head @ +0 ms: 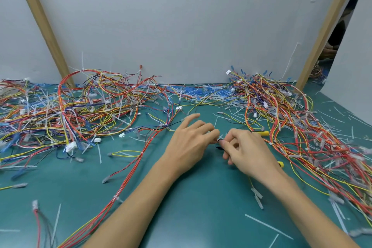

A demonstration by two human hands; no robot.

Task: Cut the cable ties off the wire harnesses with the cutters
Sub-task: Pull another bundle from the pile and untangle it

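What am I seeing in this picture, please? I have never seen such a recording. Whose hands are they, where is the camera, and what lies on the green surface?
No machine is here: a person works with two bare hands. The one picture comes from a camera worn on the person's head, looking forward and down, so both arms enter from below. The right hand grips cutters with yellow handles; only the handle ends and a dark tip show. The left hand pinches a small pale piece at that tip; it is too blurred to name. They work over a green mat. A left pile of wire harnesses and a right pile lie on it, many-coloured and tangled. The thin white strips scattered about look like cut cable ties.
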